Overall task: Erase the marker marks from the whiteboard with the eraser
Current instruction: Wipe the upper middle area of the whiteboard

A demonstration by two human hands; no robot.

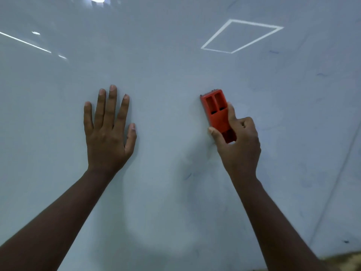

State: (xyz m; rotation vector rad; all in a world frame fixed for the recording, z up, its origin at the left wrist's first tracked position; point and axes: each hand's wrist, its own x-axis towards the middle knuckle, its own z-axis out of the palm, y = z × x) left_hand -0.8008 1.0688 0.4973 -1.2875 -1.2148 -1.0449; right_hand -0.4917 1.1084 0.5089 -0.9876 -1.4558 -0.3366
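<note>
Two hands on the whiteboard [175, 65]: left hand [108, 132] flat, fingers spread; right hand [237, 141] grips the orange eraser [216, 112] mid-board

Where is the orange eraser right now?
In the head view, the eraser sits right of centre against the whiteboard, gripped by the right hand.

Whiteboard [175, 55] bears red eraser [216, 112] and flat palm [106, 137]
</note>
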